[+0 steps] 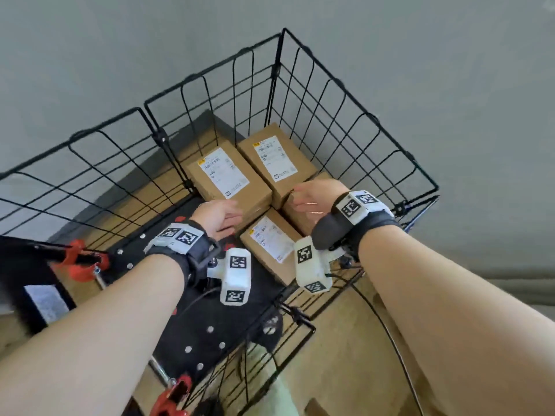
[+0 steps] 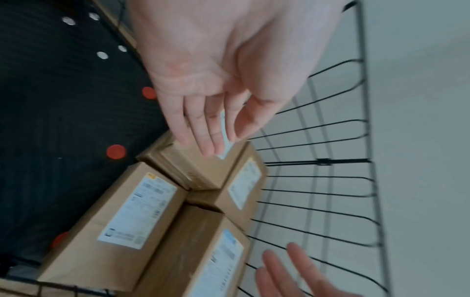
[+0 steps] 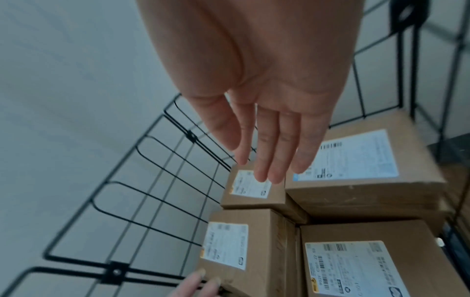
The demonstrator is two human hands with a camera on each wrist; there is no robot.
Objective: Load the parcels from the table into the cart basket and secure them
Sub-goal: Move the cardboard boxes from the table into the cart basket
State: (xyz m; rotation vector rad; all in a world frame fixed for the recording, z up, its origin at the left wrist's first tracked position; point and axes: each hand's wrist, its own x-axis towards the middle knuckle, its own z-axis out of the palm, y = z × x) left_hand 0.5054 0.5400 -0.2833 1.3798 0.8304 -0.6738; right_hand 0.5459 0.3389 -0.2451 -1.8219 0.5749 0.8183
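Both hands are empty with fingers straight. The left hand (image 1: pixel 220 217) lies against the near end of the far-left brown cardboard parcel (image 1: pixel 228 178); the right hand (image 1: pixel 315 196) hovers over the part-hidden right-hand box (image 1: pixel 303 219). All four parcels sit inside the black wire cart basket (image 1: pixel 354 115). Nudging them snugly together, labels up, would probably make securing them easier.

Black wire cart basket (image 1: pixel 354 121), grid walls upright on all sides, holding four brown cardboard parcels (image 1: pixel 228 178) packed close together on its floor (white shipping labels facing up); black base panel (image 1: pixel 210 334) with silver rivets and red dots just beside them, over a tan floor (image 1: pixel 354 340)
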